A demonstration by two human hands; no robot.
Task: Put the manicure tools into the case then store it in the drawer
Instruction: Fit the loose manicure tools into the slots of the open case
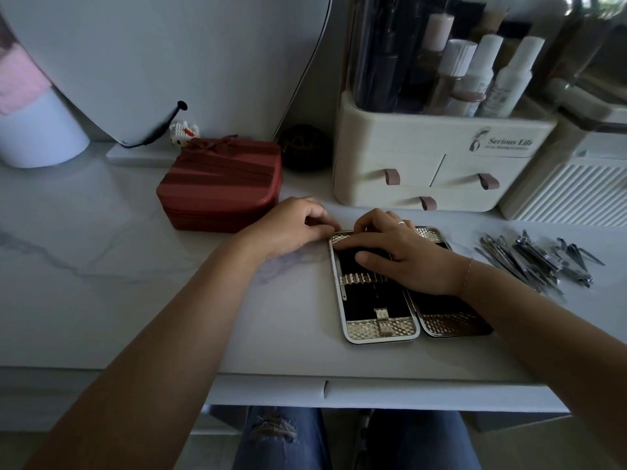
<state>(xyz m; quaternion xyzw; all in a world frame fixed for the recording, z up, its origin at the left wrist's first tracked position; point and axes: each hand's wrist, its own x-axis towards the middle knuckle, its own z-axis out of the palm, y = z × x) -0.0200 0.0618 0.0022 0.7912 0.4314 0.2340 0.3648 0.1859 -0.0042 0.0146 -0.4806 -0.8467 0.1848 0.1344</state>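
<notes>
Case (380, 310) lies open and flat on desk (135, 266), near the front edge. Right hand (403, 256) rests on its far part, fingers flat and spread, gripping nothing. Left hand (291, 225) at the case's far left corner, fingers curled; can't tell if it pinches the rim. Tools (539, 259) piled loose right of case, not touching it. Behind: red pouch (220, 184), organizer (424, 154) with closed drawers.

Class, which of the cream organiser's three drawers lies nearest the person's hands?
The wide bottom drawer, its brown tab lowest, just behind the right hand; the two smaller drawers sit side by side above it.
</notes>
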